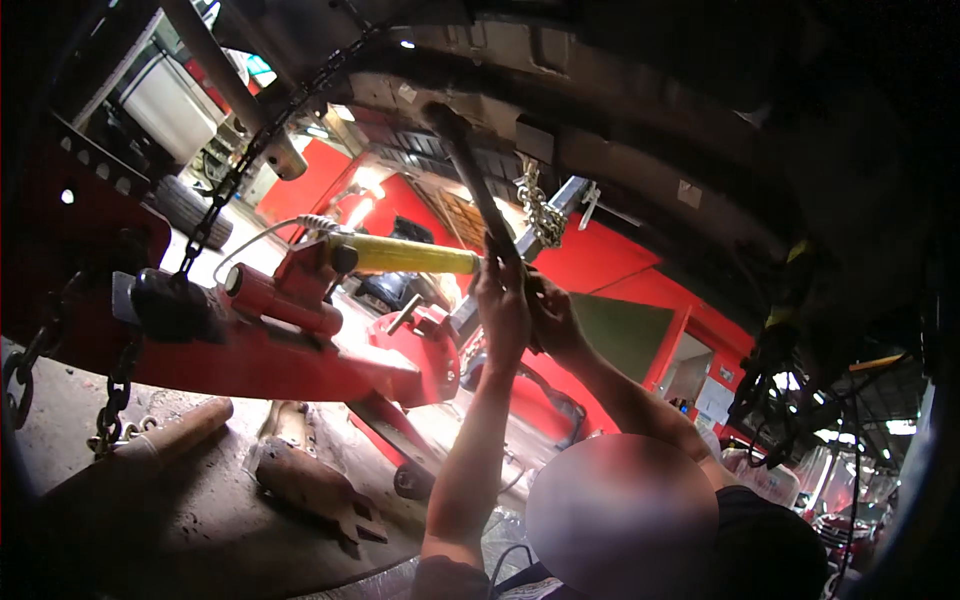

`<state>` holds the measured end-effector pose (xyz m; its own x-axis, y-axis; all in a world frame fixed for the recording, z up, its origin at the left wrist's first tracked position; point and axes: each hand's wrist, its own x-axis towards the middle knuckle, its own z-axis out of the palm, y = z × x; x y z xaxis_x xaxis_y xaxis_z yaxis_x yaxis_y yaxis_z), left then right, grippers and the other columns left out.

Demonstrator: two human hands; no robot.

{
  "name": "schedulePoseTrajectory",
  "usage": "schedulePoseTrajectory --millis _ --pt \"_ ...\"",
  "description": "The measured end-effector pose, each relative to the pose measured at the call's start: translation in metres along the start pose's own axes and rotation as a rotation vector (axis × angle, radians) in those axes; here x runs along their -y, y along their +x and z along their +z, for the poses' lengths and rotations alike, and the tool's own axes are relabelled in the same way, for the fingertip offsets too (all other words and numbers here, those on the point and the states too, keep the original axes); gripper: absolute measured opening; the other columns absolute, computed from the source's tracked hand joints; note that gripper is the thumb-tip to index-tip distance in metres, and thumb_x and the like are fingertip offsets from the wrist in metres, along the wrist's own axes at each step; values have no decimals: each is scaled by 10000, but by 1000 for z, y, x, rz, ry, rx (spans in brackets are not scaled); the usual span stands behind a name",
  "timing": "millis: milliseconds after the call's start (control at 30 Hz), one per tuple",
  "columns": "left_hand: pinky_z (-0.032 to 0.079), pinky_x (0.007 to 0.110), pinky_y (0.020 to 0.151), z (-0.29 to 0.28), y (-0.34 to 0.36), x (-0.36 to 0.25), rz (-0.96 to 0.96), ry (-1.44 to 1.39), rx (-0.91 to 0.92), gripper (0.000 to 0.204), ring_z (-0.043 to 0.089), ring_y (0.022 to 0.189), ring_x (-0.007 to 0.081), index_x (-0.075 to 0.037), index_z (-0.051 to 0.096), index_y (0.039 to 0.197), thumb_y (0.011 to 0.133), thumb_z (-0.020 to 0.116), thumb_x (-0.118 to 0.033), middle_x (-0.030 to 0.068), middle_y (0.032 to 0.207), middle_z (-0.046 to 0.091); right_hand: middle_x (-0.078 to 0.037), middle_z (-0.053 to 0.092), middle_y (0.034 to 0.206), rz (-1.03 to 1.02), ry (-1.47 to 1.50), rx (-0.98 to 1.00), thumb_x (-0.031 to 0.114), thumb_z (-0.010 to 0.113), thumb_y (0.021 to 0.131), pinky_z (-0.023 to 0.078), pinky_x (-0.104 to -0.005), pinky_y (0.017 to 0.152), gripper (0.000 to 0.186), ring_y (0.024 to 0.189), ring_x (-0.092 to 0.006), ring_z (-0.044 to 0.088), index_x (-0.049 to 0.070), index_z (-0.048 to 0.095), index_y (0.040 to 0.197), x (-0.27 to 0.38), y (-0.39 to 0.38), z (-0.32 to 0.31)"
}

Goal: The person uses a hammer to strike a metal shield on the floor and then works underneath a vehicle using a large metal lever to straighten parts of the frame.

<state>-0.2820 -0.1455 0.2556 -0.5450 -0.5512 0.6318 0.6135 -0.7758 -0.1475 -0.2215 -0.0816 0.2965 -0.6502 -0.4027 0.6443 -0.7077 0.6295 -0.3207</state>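
Neither my left nor my right hand shows. The two raised bare forearms belong to another person close in front, whose dark sleeve (770, 540) and blurred head are at the lower right. One of that person's hands (503, 305) and the other hand (550, 315) are closed together round the lower end of a long dark bar-shaped tool (475, 180). Its thicker upper end is up near the dark underside of a vehicle body (600, 95); whether they touch I cannot tell. Just left of those hands is the end of a yellow hydraulic ram (410, 254).
A heavy red pulling frame (270, 365) fills the left side, carrying the ram and a dark chain (215, 210). A bunched metal chain (538, 205) hangs by a grey post. Rusty metal pieces (310, 480) lie on the floor. Dark cables (775, 400) dangle at the right.
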Motion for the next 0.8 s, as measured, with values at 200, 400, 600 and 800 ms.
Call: schedulePoseTrajectory --millis 200,400,600,800 --pt "458 258 610 -6 12 -31 -10 -105 -65 541 549 677 105 -15 301 1464 977 469 -181 64 741 576 -88 643 1027 -126 -355 19 147 568 913 511 -315 724 304 860 -188 641 26 554 1192 17 24 27" --pt "446 242 642 -19 48 -17 161 -3 -74 561 548 752 90 1 303 1458 976 486 -220 47 834 591 -174 637 1026 -348 -654 -17 133 513 922 524 -384 740 283 894 -320 656 44 551 1188 7 54 34" --pt "441 229 709 -20 67 -31 17 8 30 546 532 825 77 -53 323 1470 985 520 -207 29 968 580 -163 645 981 -563 -951 -80 177 466 962 519 -401 704 286 826 -353 659 44 518 1210 -4 84 29" --pt "451 241 740 -24 108 -20 166 -99 -9 488 545 869 94 -10 402 1416 988 514 -216 46 1040 591 -144 625 983 -318 -440 44 187 430 989 485 -367 793 240 889 -272 617 18 544 1116 24 104 43"
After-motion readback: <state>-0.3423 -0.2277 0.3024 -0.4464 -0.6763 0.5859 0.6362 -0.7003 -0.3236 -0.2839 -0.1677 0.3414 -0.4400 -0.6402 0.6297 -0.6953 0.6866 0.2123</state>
